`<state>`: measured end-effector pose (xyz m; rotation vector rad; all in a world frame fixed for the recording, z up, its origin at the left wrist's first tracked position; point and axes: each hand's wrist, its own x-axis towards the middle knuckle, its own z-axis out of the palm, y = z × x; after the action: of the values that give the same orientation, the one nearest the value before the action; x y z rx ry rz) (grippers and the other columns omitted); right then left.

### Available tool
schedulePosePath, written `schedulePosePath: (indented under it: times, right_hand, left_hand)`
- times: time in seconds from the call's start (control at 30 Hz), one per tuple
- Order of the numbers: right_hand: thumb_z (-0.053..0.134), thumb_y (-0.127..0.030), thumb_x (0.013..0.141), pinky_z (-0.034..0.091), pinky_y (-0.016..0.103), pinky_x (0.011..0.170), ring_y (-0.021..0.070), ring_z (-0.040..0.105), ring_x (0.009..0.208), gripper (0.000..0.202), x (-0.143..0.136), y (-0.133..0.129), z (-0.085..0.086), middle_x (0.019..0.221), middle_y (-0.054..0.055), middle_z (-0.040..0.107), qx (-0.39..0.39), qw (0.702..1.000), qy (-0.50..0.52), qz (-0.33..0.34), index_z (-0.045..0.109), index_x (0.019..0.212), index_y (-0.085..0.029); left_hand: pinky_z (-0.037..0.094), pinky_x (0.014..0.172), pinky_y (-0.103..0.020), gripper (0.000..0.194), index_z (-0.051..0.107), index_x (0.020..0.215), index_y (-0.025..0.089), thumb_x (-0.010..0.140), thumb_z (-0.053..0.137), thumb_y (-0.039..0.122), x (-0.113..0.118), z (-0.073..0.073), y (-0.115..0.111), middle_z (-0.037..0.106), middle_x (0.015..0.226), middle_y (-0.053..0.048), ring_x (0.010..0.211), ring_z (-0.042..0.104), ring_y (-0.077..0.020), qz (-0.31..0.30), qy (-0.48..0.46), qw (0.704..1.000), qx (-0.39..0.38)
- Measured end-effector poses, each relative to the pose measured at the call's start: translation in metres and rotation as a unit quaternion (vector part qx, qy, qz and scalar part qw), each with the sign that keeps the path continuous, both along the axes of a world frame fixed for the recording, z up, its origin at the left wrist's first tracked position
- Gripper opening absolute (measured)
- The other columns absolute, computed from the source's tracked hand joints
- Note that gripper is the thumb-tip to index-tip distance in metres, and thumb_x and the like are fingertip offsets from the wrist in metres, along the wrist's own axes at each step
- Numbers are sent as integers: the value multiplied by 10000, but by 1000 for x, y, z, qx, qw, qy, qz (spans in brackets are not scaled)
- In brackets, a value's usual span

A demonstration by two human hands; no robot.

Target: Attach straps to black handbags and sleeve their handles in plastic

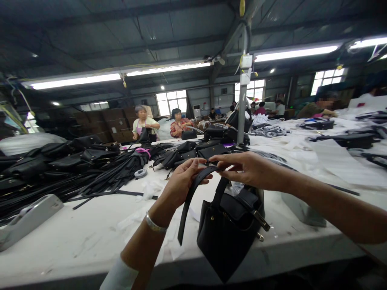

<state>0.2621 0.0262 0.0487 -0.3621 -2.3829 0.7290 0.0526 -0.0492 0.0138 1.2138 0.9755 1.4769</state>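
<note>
A black handbag (226, 237) with gold-coloured metal fittings stands at the front edge of the white table, its top open. Above it, both hands grip a black strap (190, 203) whose free end curves down to the left of the bag. My left hand (184, 181), with a bracelet on the wrist, pinches the strap near its upper bend. My right hand (242, 169) comes in from the right, fingertips closed on the strap close to the left ones. Clear plastic (236, 188) shows at the bag's opening, below my right hand.
Black bags (81, 155) and long straps (117, 173) are heaped on the left. A white tape dispenser (30, 219) sits front left, a grey roll (140, 173) farther back. A metal post (242, 104) rises mid-table. Several people work beyond; white sheets (341, 161) lie right.
</note>
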Motion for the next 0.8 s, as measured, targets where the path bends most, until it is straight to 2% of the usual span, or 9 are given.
schedulePosePath:
  times: [0.1, 0.2, 0.3, 0.37, 0.53, 0.63, 0.7, 0.8]
  right_hand:
    - [663, -371, 868, 565, 273, 788, 216, 724, 920, 368, -1, 6, -10, 1052, 8, 773, -29, 998, 24, -50, 709, 1220, -272]
    - [698, -393, 838, 570, 333, 864, 252, 715, 985, 331, -3, 11, -15, 1085, 23, 769, -80, 994, 30, -68, 753, 1133, -254]
    - [735, -400, 806, 549, 375, 944, 272, 698, 1044, 336, -7, 13, -16, 1092, 33, 766, -129, 990, 37, -54, 757, 1101, -239]
    - [746, -405, 796, 548, 379, 942, 272, 695, 1043, 346, -9, 13, -17, 1090, 44, 763, -156, 986, 40, -45, 747, 1091, -225]
    - [747, -463, 787, 550, 324, 833, 231, 688, 948, 364, -8, 12, -20, 996, 47, 756, -188, 978, 49, -74, 713, 1045, -209]
    - [761, -498, 768, 530, 333, 853, 229, 676, 939, 380, -5, 14, -21, 969, 54, 750, -205, 974, 51, -78, 707, 994, -198]
    - [757, -506, 774, 515, 346, 891, 238, 675, 972, 375, -3, 15, -22, 980, 64, 750, -220, 972, 44, -70, 700, 968, -190]
    - [746, -496, 795, 504, 357, 926, 242, 675, 1016, 351, -3, 15, -22, 1013, 71, 751, -246, 966, 46, -59, 685, 959, -191]
  left_hand:
    - [535, 755, -275, 359, 679, 945, 120, 799, 756, 439, 4, -24, 3, 724, 904, -80, 810, 699, -180, 29, 37, 999, 14]
    - [510, 783, -268, 323, 703, 1015, 128, 822, 738, 385, 18, -40, 2, 720, 1011, -94, 900, 678, -192, 12, 104, 993, 45]
    - [486, 702, -238, 333, 696, 1058, 147, 801, 757, 351, 32, -43, 3, 713, 1003, -75, 826, 656, -165, 34, 125, 989, 76]
    - [458, 640, -219, 332, 697, 1024, 144, 786, 768, 364, 36, -42, 5, 702, 944, -60, 753, 629, -143, 49, 126, 987, 84]
    - [434, 646, -221, 347, 706, 983, 133, 772, 780, 399, 25, -50, 8, 688, 863, -36, 696, 605, -117, -27, 81, 996, 35]
    - [464, 706, -251, 367, 713, 985, 132, 745, 802, 396, 16, -57, 1, 712, 853, -42, 734, 641, -147, -42, 75, 996, -5]
    - [489, 790, -289, 340, 718, 1012, 147, 760, 792, 363, 12, -59, -7, 738, 937, -64, 838, 674, -191, -27, 105, 994, 3]
    - [474, 909, -338, 218, 737, 1012, 194, 844, 715, 331, 7, -59, -23, 749, 1039, -68, 988, 671, -238, 66, 242, 966, 62]
